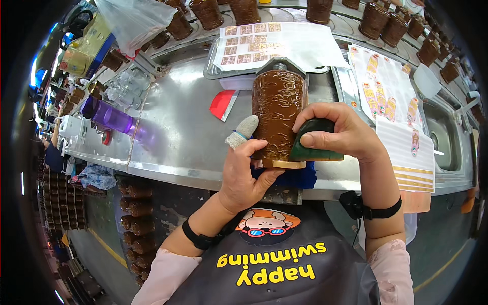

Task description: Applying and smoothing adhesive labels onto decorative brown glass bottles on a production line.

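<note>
A brown glazed bottle (278, 109) with a raised pattern lies in front of me over the steel worktop, its dark neck pointing away and its pale base toward me. My left hand (239, 175) grips it near the base from the left. One finger wears a grey fabric finger cover (244, 133) with a blue band. In my right hand (351, 129) is a dark green, round-backed scraper (317, 152), pinched between thumb and fingers and set against the bottle's right side. A blue cloth (309, 178) shows partly beneath the bottle.
Beyond the bottle, a tray (216, 71) carries a white decal sheet (307, 43). More decals (378, 86) lie right, by a sink (445, 140). A red-and-white packet (222, 105) and purple drinking bottle (114, 116) are left. Several brown bottles (244, 11) line the far side.
</note>
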Motion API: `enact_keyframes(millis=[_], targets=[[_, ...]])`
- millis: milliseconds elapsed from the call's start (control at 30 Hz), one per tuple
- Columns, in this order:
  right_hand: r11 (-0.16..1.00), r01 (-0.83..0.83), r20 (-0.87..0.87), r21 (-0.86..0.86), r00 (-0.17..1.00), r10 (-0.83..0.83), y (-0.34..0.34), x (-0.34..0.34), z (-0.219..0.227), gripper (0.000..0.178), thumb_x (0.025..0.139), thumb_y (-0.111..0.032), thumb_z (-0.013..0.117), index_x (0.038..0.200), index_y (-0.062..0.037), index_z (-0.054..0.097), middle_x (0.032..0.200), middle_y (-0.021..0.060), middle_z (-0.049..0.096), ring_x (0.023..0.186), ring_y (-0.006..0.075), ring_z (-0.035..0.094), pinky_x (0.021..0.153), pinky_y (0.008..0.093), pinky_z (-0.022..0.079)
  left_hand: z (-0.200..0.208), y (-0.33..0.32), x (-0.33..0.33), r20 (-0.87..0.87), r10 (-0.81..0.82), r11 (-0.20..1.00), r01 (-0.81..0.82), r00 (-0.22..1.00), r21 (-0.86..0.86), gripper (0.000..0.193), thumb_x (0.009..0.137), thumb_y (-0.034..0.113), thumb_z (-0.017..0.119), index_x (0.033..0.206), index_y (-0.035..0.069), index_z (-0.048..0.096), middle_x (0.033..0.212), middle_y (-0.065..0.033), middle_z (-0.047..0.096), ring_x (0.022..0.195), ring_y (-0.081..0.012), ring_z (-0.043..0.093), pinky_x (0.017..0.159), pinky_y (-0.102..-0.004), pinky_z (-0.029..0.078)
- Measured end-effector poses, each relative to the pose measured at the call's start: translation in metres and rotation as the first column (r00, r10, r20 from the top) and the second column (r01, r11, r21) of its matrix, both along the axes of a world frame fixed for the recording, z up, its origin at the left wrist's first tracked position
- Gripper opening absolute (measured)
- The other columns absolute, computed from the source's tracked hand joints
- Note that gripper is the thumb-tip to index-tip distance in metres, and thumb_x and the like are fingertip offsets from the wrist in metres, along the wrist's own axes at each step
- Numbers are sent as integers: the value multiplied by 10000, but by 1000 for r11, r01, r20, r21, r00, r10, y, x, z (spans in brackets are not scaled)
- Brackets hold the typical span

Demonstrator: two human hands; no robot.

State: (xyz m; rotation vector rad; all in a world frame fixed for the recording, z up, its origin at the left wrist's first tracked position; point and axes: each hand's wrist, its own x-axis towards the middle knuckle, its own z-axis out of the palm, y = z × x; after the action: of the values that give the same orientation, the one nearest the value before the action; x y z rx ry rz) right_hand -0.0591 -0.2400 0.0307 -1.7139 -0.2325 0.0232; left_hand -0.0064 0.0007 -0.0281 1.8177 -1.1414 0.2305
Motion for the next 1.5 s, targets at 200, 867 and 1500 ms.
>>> enact_keyframes(millis=[200,867,1500], targets=[[990,-45,20,-132,999,48,4,6,11,242,803,-178,752,962,-19,662,922,26,655,869,106,585,803,256,462,1,-2,2,37,-33,998,35,999,-60,543,830,292,740,1210,36,450,1308,-251,450,1064,-341,527,787,-347,491],[967,-25,22,-253,999,31,9,13,21,250,788,-173,729,942,7,652,807,60,645,754,105,562,688,258,463,2,0,2,30,-43,999,44,999,-20,545,818,284,746,1208,47,448,1294,-263,460,1170,-414,464,963,-448,402],[949,-23,73,-314,996,49,14,15,27,255,768,-189,723,901,9,634,775,94,645,708,149,584,658,286,472,-10,0,0,-166,-135,986,117,977,-116,543,795,205,739,1228,59,446,1335,-263,410,1160,-379,455,934,-410,416]])
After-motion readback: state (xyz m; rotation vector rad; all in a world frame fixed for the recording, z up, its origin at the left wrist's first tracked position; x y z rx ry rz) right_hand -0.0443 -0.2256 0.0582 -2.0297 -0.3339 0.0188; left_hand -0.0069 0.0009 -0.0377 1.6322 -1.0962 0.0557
